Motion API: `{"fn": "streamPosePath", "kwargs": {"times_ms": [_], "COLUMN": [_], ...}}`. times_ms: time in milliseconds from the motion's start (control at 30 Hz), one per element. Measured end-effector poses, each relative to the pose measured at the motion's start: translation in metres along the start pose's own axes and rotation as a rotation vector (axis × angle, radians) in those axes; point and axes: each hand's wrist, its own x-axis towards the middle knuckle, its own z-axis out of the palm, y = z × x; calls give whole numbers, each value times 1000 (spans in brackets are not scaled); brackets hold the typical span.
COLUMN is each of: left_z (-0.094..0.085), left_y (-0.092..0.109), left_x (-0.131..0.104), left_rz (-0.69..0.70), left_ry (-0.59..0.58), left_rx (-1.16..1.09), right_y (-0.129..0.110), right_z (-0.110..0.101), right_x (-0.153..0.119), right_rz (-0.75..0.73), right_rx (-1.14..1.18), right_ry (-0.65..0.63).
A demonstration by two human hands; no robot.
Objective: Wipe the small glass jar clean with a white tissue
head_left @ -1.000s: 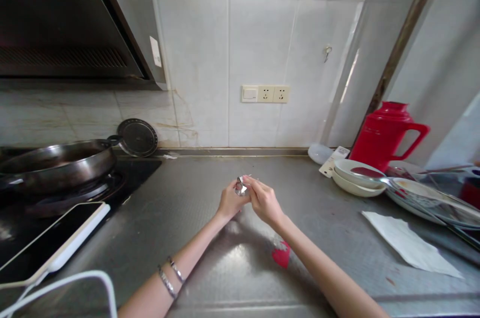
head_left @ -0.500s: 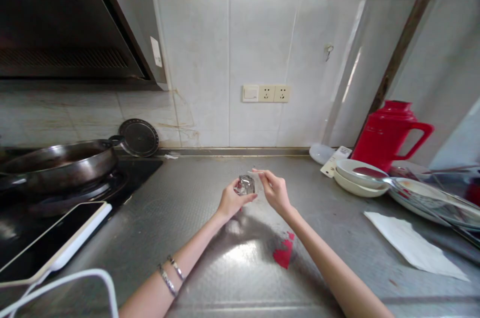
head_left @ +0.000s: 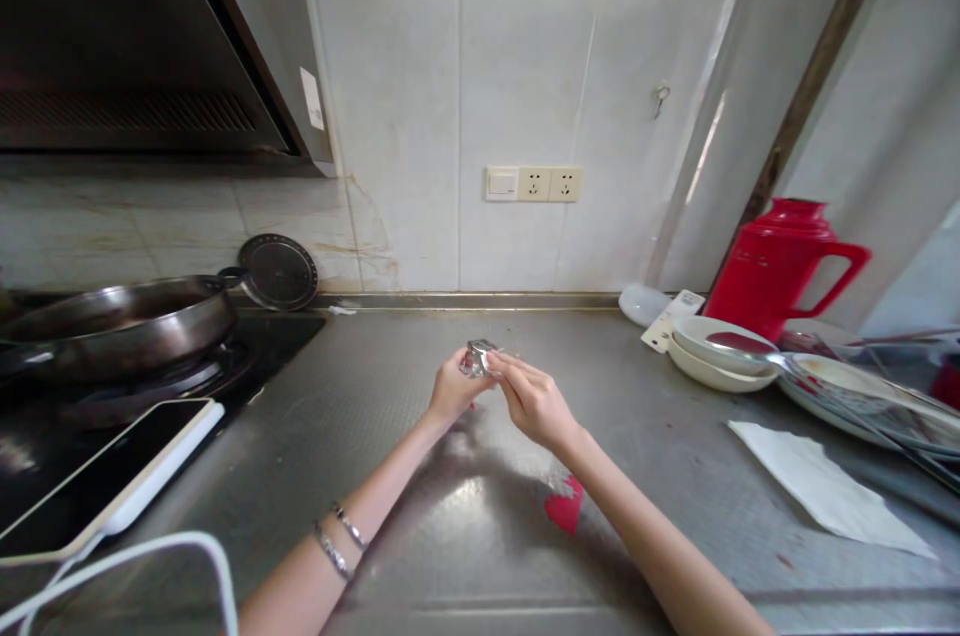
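My left hand (head_left: 452, 390) is closed around a small shiny silver object (head_left: 477, 353) that looks like crumpled foil or clear wrapping, a little above the counter. Some red shows at its side, but its exact kind is unclear. My right hand (head_left: 534, 398) meets it from the right with fingers pressed together against its near side. A whitish bit shows at those fingertips, too small to name. Torn red scraps (head_left: 564, 506) lie on the metal counter (head_left: 420, 556) below, beside my right forearm.
On the left, a steel pan (head_left: 127, 321) sits on the black stove, with a phone (head_left: 112, 481) and white cable (head_left: 172, 546) nearer me. To the right are stacked bowls (head_left: 716, 371), a red thermos jug (head_left: 780, 266), plates (head_left: 862, 396) and a white paper sheet (head_left: 825, 491).
My right hand, which pinched a thin pale strip apart from the silver object, has moved left and down onto it. My left hand has shifted slightly left with the object.
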Motion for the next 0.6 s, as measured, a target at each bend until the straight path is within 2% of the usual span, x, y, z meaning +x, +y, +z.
{"fn": "streamPosePath", "kwargs": {"times_ms": [167, 300, 400, 600], "left_z": [3, 7, 7, 2], "left_y": [7, 9, 8, -1], "left_x": [-5, -8, -8, -4], "left_rz": [14, -7, -1, 8], "left_ry": [-26, -24, -1, 51], "left_rx": [106, 212, 263, 284], "right_y": [10, 16, 13, 4], "right_z": [-7, -1, 5, 11], "right_x": [9, 14, 12, 4], "right_rz": [1, -52, -99, -162], "right_rx": [-43, -56, -83, -98], "right_ry": [35, -64, -123, -110]}}
